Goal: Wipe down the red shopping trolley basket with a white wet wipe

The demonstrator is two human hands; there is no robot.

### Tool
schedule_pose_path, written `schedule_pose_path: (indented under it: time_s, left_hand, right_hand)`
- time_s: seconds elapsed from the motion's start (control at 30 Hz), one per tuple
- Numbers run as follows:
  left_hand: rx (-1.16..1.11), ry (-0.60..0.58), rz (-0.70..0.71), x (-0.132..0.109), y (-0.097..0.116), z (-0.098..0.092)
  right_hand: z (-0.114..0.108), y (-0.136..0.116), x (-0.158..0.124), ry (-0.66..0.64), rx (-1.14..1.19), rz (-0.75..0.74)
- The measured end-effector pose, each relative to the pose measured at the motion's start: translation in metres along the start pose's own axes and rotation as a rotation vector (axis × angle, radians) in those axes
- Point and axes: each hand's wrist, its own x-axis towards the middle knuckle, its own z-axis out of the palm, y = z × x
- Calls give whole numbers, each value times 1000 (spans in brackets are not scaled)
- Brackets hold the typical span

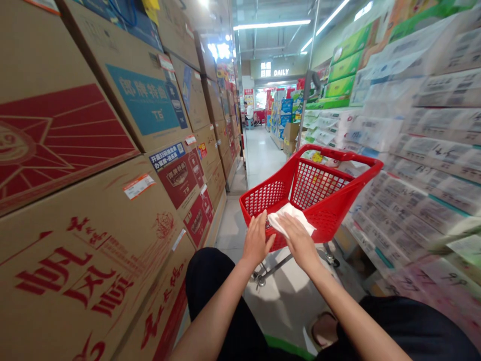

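A red plastic shopping cart (pixel 326 220) with a perforated basket stands right in front of me, its handle at the far right. My right hand (pixel 298 238) lies over a white cloth (pixel 300 220) on the near rim of the basket, pressing it there with the fingers stretched forward. On the same rim, to the left of the cloth, rests my left hand (pixel 258 239). Its fingers are extended and somewhat apart, and I see nothing in it. Part of the rim is hidden beneath both hands and the cloth.
Stacked cardboard cartons (pixel 86 240) wall off the left side. On the right rise piles of wrapped tissue packs (pixel 432 150). A tiled aisle (pixel 265 145) runs ahead between them, with a seated person (pixel 248 113) far off. My knees flank the cart's near end.
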Motion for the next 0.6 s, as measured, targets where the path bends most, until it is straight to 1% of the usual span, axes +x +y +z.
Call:
schedule_pose_path:
  time_s: [0.07,0.1,0.13,0.2,0.27,0.33,0.4,0.43,0.5,0.6]
  left_hand:
    - [-1,-18,6,-1,0,-2]
    - [-3,-28,7,-2,0,-2]
    - [-5,-34,6,-2,1,-3]
    - [-7,-36,3,-4,3,-4]
    - [-7,-27,0,-4,5,-5]
    - [-8,-15,2,-4,8,-4]
    - [-14,-8,3,-4,11,-3]
    - [-20,-6,2,-4,11,-2]
    - [-30,-2,-4,-4,11,0]
    - [-40,3,13,-6,6,4]
  right_hand:
    - [6,-13,0,-30,6,-71]
    - [6,-16,0,-39,4,-99]
    - [5,-16,0,-49,-4,-122]
    - [-1,-7,0,-66,-39,-142]
    - [-10,9,1,-52,-92,-99]
    - [-19,24,2,0,-143,1]
    - [-23,31,2,43,-177,79]
    - [-23,29,1,51,-188,94]
    - [-17,16,-2,42,-197,68]
    - [-4,-13,-8,-11,-173,-74]
